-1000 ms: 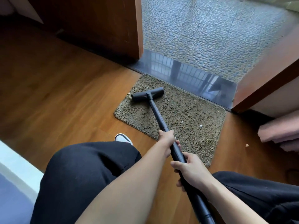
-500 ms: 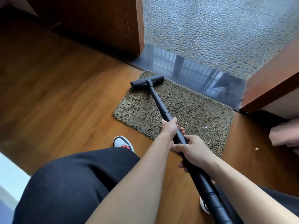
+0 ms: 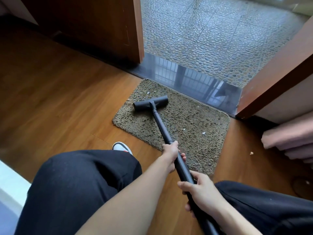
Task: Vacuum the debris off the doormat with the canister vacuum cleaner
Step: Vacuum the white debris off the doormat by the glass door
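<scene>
I am in the middle of the sweeping. Both my hands are clamped on the wand (image 3: 162, 126), left hand (image 3: 170, 154) ahead, right hand (image 3: 201, 194) behind. The nozzle (image 3: 150, 103) rests on the doormat (image 3: 194, 116), far-left part. Next I should steer toward the white bits (image 3: 203, 133) on the right.

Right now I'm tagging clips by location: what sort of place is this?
Probably a home doorway: a doormat on the wood floor against a dark threshold, with pebble paving beyond the open door.
</scene>
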### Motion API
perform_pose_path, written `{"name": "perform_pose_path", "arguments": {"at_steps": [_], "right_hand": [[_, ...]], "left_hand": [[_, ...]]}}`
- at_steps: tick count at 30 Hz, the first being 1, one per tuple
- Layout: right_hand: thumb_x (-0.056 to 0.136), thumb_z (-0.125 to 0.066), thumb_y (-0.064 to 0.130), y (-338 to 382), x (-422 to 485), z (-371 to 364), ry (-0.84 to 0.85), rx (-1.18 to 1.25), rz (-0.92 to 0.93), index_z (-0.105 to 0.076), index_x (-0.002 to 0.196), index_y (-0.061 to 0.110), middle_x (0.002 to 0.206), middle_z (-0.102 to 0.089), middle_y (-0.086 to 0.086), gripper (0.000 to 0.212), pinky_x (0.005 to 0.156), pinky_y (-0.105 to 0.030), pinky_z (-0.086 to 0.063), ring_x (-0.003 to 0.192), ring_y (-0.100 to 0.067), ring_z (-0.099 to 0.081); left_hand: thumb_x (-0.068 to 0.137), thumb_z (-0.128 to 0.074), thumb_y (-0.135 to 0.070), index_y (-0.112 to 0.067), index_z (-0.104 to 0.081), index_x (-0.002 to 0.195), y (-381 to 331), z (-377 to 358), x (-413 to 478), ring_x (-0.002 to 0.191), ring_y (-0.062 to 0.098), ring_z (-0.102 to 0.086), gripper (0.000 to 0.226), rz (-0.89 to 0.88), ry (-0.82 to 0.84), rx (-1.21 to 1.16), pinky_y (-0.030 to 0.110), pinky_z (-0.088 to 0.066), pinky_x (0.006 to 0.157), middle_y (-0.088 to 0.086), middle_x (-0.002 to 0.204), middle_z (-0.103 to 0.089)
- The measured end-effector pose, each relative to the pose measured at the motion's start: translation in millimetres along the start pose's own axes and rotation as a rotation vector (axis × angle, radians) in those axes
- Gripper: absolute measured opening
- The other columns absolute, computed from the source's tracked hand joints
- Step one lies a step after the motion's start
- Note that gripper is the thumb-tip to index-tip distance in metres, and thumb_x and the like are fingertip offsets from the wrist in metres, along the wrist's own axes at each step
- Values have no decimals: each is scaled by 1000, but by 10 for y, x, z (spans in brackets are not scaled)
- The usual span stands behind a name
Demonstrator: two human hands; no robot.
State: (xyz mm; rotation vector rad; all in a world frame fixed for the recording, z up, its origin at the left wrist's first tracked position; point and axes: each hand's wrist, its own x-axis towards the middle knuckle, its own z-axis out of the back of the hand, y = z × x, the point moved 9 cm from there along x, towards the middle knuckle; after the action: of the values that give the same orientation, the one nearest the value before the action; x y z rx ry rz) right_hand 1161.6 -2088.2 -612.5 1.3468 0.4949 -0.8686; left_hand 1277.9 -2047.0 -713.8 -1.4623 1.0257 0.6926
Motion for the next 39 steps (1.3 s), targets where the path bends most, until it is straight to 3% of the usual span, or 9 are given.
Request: {"name": "perform_pose_path", "arguments": {"at_steps": [6, 15, 19, 25, 31, 36, 39], "right_hand": [[89, -68, 15, -72, -130, 13, -50, -73, 40, -62, 99, 21, 75, -61, -9, 13, 37, -29, -48, 40, -26, -63], [89, -66, 13, 365, 385, 23, -49, -100, 99, -58, 93, 17, 75, -59, -9, 10, 38, -28, -47, 42, -25, -65], [89, -66, 13, 575, 694, 13, -26, -97, 98, -58, 99, 11, 77, -57, -11, 13, 39, -29, -48, 41, -24, -64], [91, -66, 12, 742, 976, -4, 1, -71, 91, -57, 97, 9, 80, -57, -13, 12, 41, -30, -48, 41, -24, -63], [91, -65, 13, 656, 877, -10, 3, -56, 68, -56, 97, 12, 79, -58, -12, 10, 42, -29, -49, 41, -23, -63], [91, -65, 12, 493, 557, 27, -6, -56, 48, -57, 97, 12, 78, -57, -12, 10, 42, -30, -49, 41, -23, -62], [91, -64, 12, 310, 298, 49, 1, -75, 32, -57, 98, 15, 79, -57, -12, 11, 40, -29, -48, 41, -24, -62]], "left_hand": [[103, -48, -26, -6, -42, 109, 142, 34, -52, 44, 17, -48, 23, -24, -45, 46, 23, -47, 41, 8, 68, -46], [105, -44, -30, -5, -41, 108, -401, -18, 210, 46, 17, -48, 25, -117, -41, -5, 22, -45, 40, 9, 70, -46], [106, -41, -31, -4, -42, 96, -693, -17, 375, 46, 18, -46, 29, -103, -48, 18, 20, -45, 38, 9, 63, -47], [107, -40, -34, -4, -42, 100, -922, -34, 523, 49, 19, -46, 31, -59, -29, 55, 18, -46, 37, 10, 67, -48], [106, -38, -35, -5, -43, 111, -863, -10, 537, 48, 19, -50, 31, -75, -67, 159, 19, -46, 37, 11, 71, -52], [107, -37, -36, -3, -42, 122, -610, -30, 301, 51, 19, -52, 37, -59, -71, 212, 26, -50, 47, 10, 70, -53], [107, -36, -35, -4, -39, 123, -357, -48, 140, 52, 18, -52, 35, -55, -78, 217, 24, -50, 43, 10, 76, -51]]}}
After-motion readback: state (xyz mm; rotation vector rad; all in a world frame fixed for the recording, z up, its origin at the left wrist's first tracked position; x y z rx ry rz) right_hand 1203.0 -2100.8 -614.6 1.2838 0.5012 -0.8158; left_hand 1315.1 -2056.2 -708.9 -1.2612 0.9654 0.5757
